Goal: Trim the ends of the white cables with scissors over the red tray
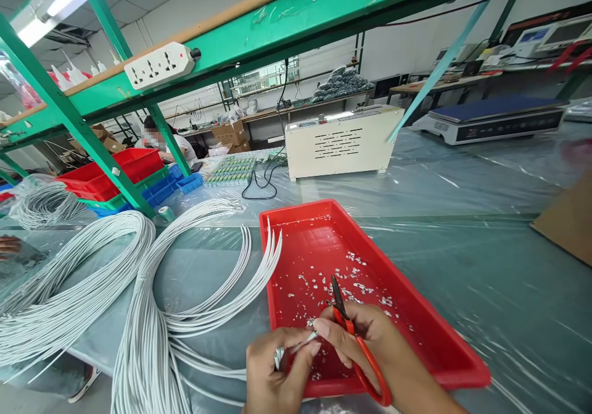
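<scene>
My left hand (268, 374) pinches the end of a white cable (311, 337) between thumb and fingers, and more cable ends show inside its curled fingers. My right hand (386, 334) is closed round a pair of scissors (372, 364) with orange handles and dark blades pointing up and away. Its thumb and fingertip meet the tip of the cable, close to the left fingertips. Both hands are over the near end of a red tray (319, 232), where small silvery and white scraps (363, 288) lie scattered. From the left, white cables (222, 315) run toward my left hand.
Large coils of white cable (83, 278) cover the table's left side. Behind the tray stands a cream metal box (342, 142); a scale (490, 118) is at the back right. Stacked bins (115, 173) and a green shelf frame (277, 22) stand beyond. A person (182, 149) sits behind the frame.
</scene>
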`<state>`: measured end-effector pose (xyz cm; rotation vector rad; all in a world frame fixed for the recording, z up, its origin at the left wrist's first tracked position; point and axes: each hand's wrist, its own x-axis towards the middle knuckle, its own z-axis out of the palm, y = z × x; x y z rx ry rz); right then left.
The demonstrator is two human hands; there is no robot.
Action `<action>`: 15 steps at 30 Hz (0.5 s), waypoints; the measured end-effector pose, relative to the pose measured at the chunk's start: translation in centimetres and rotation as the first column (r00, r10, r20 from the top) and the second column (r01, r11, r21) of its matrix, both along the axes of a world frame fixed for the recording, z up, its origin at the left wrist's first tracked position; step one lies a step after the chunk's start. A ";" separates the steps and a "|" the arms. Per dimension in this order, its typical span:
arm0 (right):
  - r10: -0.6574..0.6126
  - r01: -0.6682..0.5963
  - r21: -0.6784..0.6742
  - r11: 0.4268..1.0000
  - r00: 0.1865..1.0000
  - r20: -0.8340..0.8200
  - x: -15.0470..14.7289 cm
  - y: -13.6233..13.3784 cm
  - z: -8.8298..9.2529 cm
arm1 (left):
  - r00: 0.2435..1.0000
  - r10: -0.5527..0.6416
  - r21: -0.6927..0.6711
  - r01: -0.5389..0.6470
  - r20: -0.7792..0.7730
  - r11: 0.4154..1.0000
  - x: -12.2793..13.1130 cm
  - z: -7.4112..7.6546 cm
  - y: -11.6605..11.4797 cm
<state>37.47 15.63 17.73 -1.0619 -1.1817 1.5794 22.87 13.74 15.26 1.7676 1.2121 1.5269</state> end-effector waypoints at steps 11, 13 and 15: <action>-0.031 0.030 -0.009 1.000 0.997 -0.066 0.5 -0.6 -0.8 | 0.948 0.095 0.386 0.031 -0.303 0.922 -0.8 0.0 -0.4; -0.039 0.039 -0.002 0.999 0.997 -0.064 0.7 -0.6 -0.7 | 0.937 0.135 0.456 0.029 -0.322 0.890 -0.7 0.4 -0.4; -0.045 0.046 0.008 0.999 0.998 -0.048 0.8 -0.6 -0.7 | 0.931 0.146 0.481 0.034 -0.333 0.876 -0.6 0.7 -0.4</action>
